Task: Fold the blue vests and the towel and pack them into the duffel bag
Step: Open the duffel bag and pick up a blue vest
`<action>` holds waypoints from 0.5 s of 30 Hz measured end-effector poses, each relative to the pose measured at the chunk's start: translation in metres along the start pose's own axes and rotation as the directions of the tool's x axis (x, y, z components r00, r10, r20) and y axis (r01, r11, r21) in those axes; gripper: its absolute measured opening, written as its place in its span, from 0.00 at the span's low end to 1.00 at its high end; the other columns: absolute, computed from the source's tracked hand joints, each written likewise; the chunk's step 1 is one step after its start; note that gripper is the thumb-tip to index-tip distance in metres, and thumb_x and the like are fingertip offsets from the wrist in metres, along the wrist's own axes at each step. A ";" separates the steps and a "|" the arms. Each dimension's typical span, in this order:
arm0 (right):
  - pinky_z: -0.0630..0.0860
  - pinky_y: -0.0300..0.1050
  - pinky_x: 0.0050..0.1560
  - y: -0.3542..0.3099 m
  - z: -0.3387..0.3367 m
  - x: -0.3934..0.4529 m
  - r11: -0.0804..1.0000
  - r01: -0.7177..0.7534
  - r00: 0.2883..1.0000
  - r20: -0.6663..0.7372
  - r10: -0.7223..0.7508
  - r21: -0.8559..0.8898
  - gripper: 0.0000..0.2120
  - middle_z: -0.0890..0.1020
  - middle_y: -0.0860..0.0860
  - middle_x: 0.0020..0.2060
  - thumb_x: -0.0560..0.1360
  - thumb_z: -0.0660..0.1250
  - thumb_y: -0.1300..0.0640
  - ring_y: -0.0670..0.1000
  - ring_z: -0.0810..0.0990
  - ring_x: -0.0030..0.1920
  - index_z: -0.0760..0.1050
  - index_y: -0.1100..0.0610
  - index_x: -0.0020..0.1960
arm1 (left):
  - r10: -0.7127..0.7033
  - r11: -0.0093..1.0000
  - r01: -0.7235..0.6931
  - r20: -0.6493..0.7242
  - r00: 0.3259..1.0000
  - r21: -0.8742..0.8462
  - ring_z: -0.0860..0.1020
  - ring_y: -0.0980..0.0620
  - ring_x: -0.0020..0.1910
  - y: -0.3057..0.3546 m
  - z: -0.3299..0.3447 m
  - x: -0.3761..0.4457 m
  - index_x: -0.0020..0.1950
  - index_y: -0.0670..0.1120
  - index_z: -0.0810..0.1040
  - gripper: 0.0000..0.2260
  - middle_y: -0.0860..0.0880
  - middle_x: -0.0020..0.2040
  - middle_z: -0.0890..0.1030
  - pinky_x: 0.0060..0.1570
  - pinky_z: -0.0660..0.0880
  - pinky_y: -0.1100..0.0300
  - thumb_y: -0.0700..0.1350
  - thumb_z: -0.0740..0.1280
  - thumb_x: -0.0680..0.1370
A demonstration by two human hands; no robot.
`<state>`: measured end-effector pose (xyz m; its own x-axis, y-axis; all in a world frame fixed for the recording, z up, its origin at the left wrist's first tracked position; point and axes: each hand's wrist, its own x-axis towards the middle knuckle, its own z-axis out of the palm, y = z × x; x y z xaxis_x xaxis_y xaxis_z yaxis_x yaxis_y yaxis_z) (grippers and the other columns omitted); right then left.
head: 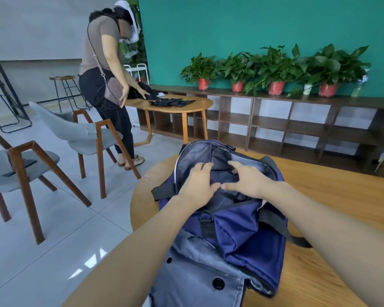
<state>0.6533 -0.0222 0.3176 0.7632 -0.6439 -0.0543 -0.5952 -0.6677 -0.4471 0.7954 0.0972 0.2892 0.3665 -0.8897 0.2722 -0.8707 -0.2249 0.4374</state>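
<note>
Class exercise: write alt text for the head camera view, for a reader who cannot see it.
Both hands, left hand and right hand, reach into an open navy duffel bag on a wooden table; a grey-blue buttoned vest lies nearest the camera.

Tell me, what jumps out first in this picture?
Two bare arms reach forward, the left hand and right hand pressing into the open mouth of a navy duffel bag on a round wooden table. A grey-blue buttoned garment lies at the bag's near end. At upper left, another person bends over dark clothes on a farther table.
</note>
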 end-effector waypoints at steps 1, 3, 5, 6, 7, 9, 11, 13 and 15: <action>0.72 0.50 0.68 0.004 -0.001 0.003 1.000 -0.001 1.000 -0.003 0.001 0.024 0.49 0.71 0.54 0.74 0.71 0.75 0.40 0.55 0.73 0.70 0.51 0.51 0.82 | -0.097 0.995 0.096 0.037 0.995 0.021 0.63 0.40 0.73 -0.001 0.006 0.002 0.78 0.45 0.61 0.35 0.42 0.74 0.64 0.72 0.64 0.47 0.58 0.70 0.78; 0.71 0.49 0.68 0.014 -0.005 0.007 0.997 -0.012 0.999 -0.042 0.015 0.073 0.52 0.68 0.53 0.76 0.69 0.77 0.40 0.55 0.70 0.73 0.51 0.50 0.82 | -0.235 0.970 0.230 0.055 0.971 0.080 0.60 0.38 0.74 -0.009 0.012 0.003 0.78 0.44 0.58 0.42 0.41 0.76 0.61 0.71 0.64 0.42 0.65 0.70 0.74; 0.69 0.47 0.68 0.028 -0.011 0.011 0.986 -0.050 0.993 -0.102 0.067 0.159 0.50 0.69 0.51 0.75 0.69 0.78 0.41 0.55 0.69 0.73 0.55 0.50 0.81 | -0.312 0.948 0.308 0.039 0.949 0.079 0.57 0.38 0.75 -0.015 0.008 0.002 0.78 0.44 0.57 0.46 0.42 0.77 0.60 0.71 0.64 0.41 0.70 0.70 0.71; 0.69 0.47 0.68 0.035 -0.014 0.014 0.978 -0.079 0.987 -0.121 0.103 0.193 0.48 0.71 0.51 0.74 0.68 0.78 0.40 0.55 0.70 0.72 0.58 0.51 0.80 | -0.345 0.937 0.341 0.047 0.937 0.071 0.57 0.38 0.76 -0.018 0.004 0.000 0.78 0.45 0.56 0.49 0.42 0.77 0.60 0.71 0.64 0.42 0.71 0.71 0.69; 0.70 0.47 0.68 0.040 -0.017 0.015 0.973 -0.105 0.983 -0.127 0.133 0.206 0.46 0.73 0.50 0.73 0.68 0.78 0.38 0.55 0.72 0.71 0.62 0.51 0.78 | -0.375 0.927 0.372 0.065 0.925 0.055 0.59 0.39 0.77 -0.019 0.000 -0.002 0.79 0.45 0.55 0.50 0.43 0.78 0.60 0.70 0.66 0.44 0.71 0.71 0.69; 0.71 0.50 0.68 0.047 -0.020 0.017 0.968 -0.144 0.978 -0.122 0.171 0.204 0.45 0.75 0.50 0.70 0.64 0.76 0.33 0.55 0.74 0.69 0.68 0.51 0.75 | -0.408 0.913 0.407 0.097 0.908 0.031 0.65 0.42 0.75 -0.019 -0.006 -0.005 0.80 0.46 0.55 0.50 0.44 0.78 0.64 0.67 0.69 0.49 0.71 0.71 0.69; 0.72 0.51 0.67 0.048 -0.019 0.018 0.966 -0.141 0.977 -0.127 0.171 0.218 0.45 0.77 0.50 0.69 0.63 0.76 0.32 0.55 0.75 0.67 0.69 0.50 0.73 | -0.403 0.915 0.400 0.093 0.910 0.052 0.68 0.43 0.73 -0.017 -0.009 -0.007 0.80 0.48 0.56 0.49 0.45 0.77 0.66 0.64 0.71 0.51 0.71 0.71 0.69; 0.72 0.50 0.67 0.044 -0.019 0.012 0.960 -0.131 0.975 -0.141 0.170 0.249 0.42 0.76 0.51 0.70 0.68 0.76 0.36 0.55 0.74 0.68 0.67 0.51 0.75 | -0.382 0.921 0.375 0.064 0.922 0.107 0.67 0.42 0.74 -0.012 -0.011 -0.008 0.80 0.49 0.56 0.49 0.45 0.77 0.65 0.63 0.72 0.50 0.72 0.70 0.69; 0.70 0.47 0.66 0.036 -0.018 0.002 0.965 -0.096 0.979 -0.154 0.136 0.243 0.39 0.75 0.53 0.70 0.71 0.75 0.40 0.55 0.73 0.69 0.65 0.53 0.76 | -0.363 0.923 0.352 0.044 0.931 0.157 0.65 0.41 0.74 -0.008 -0.012 -0.009 0.80 0.49 0.57 0.48 0.44 0.77 0.64 0.63 0.72 0.47 0.73 0.69 0.69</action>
<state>0.6284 -0.0542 0.3172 0.6275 -0.7783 0.0234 -0.5862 -0.4920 -0.6437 0.8034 0.1116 0.2934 0.6425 -0.7642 0.0565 -0.7257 -0.5832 0.3649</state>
